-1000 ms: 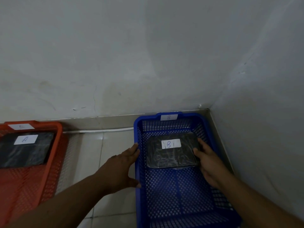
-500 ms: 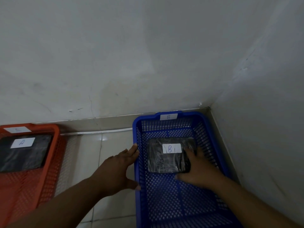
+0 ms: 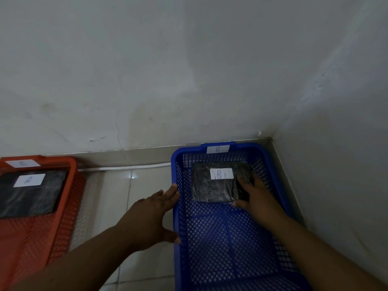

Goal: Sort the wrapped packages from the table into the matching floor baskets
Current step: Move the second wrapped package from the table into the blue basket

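Note:
A blue mesh basket (image 3: 220, 244) tagged "B" (image 3: 217, 149) stands on the floor in the room's corner. A black wrapped package labelled "B1" (image 3: 212, 190) lies flat at its far end. My right hand (image 3: 258, 198) is inside the basket, with fingers over the package's near right corner and the thumb at its near edge. Outside the basket, my left hand (image 3: 147, 217) is spread flat against the left wall, fingertips and thumb touching the rim. To the left, a red basket (image 3: 63, 217) holds a black package labelled "A" (image 3: 31, 198).
Walls close the space behind and to the right (image 3: 336, 185) of the blue basket. A white cable (image 3: 130, 167) runs along the wall's base. A strip of tiled floor (image 3: 117, 196) separates the two baskets.
My right hand slid from the package's right edge over its top to the near right corner. The package sits slightly farther back in the basket. My left hand stayed on the rim.

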Motion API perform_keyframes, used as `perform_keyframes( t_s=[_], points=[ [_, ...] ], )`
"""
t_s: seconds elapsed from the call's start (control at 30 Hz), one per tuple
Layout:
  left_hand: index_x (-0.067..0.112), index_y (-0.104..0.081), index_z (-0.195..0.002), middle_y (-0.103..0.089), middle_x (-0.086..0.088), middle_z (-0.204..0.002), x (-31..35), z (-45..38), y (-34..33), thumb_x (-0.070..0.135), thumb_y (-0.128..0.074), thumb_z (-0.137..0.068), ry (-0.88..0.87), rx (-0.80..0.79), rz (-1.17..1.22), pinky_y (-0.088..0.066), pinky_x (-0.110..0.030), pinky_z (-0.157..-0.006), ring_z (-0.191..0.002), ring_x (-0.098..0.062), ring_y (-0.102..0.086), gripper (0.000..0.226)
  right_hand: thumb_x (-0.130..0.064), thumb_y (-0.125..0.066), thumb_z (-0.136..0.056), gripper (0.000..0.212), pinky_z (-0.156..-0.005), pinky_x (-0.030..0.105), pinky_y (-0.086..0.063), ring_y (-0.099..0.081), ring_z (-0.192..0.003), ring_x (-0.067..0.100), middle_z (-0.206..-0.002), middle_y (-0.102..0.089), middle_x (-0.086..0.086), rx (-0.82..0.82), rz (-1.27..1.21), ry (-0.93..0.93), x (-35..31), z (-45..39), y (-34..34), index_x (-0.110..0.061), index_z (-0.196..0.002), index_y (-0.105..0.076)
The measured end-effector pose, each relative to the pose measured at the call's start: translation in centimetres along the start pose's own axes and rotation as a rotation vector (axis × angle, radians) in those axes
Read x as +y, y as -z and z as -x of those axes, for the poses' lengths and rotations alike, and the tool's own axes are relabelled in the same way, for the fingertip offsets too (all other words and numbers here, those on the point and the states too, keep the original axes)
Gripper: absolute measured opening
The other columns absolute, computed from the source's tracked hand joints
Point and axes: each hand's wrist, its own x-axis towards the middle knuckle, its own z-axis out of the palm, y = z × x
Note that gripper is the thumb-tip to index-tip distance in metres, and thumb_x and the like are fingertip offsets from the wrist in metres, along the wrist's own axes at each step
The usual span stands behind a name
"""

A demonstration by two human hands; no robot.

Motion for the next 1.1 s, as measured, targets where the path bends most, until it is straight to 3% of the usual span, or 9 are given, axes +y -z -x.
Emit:
perform_keyframes(
  t_s=[0.2,0.63,0.77,0.87,0.97,1.1],
  points=[
    [0.046,0.019,-0.129,0.018,0.024,-0.146,-0.1,-0.1,0.0,0.069,-0.064,-0.063,0.010,-0.019,-0.031,-0.016,-0.042,-0.116,-0.144,-0.012,-0.001,0.109,-0.029,-0.068,-0.081,0.082,-0.107,0.026,-0.008,-0.009,-0.141,0.017,-0.157,0.004,-0.002,-0.005,-0.004,0.039,-0.1,-1.1,0.8,-0.034,-0.143,-0.016],
    [0.047,0.021,-0.128,0.023,0.023,-0.145,0.0,0.0,0.3,0.071,-0.061,-0.063,0.055,-0.059,-0.080,-0.012,-0.050,-0.116,-0.144,-0.016,0.001,0.107,-0.033,-0.064,-0.083,0.087,-0.115,0.037,-0.007,-0.003,-0.143,0.021,-0.157,0.010,0.004,-0.029,0.104,0.015,-0.5,-1.7,0.9,-0.029,-0.145,-0.002],
    [0.041,0.020,-0.129,0.024,0.019,-0.145,0.6,0.0,0.8,0.066,-0.064,-0.065,0.076,-0.087,-0.085,-0.014,-0.052,-0.117,-0.145,-0.020,0.000,0.108,-0.035,-0.067,-0.080,0.083,-0.111,0.033,-0.015,-0.018,-0.139,0.021,-0.157,-0.007,0.002,0.062,0.024,0.037,-1.0,-0.7,1.0,-0.031,-0.145,-0.015],
    [0.036,0.016,-0.138,0.026,0.017,-0.143,1.2,0.1,1.0,0.063,-0.065,-0.067,0.094,-0.105,-0.101,-0.014,-0.053,-0.116,-0.145,-0.022,0.001,0.112,-0.039,-0.069,-0.077,0.087,-0.116,0.041,-0.017,-0.015,-0.140,0.022,-0.156,-0.007,0.003,0.056,0.091,0.056,-1.5,0.2,0.9,-0.030,-0.145,-0.016],
    [0.034,0.010,-0.144,0.025,0.014,-0.146,1.5,0.2,1.1,0.061,-0.066,-0.068,0.082,-0.117,-0.071,-0.013,-0.051,-0.117,-0.145,-0.023,0.001,0.111,-0.037,-0.061,-0.083,0.066,-0.112,0.043,-0.030,-0.029,-0.132,0.023,-0.149,-0.027,0.007,0.145,0.211,0.119,-2.1,1.2,0.7,-0.022,-0.141,-0.032],
    [0.034,-0.008,-0.145,0.001,0.008,-0.158,2.2,0.2,2.1,0.059,-0.064,-0.073,0.075,-0.042,0.252,-0.007,-0.037,-0.116,-0.145,-0.018,-0.001,0.095,-0.031,-0.053,-0.089,0.026,-0.082,0.034,-0.049,-0.054,-0.095,0.018,-0.110,-0.058,0.010,0.145,0.258,0.136,-3.1,2.9,0.5,-0.012,-0.105,-0.059]
  ],
)
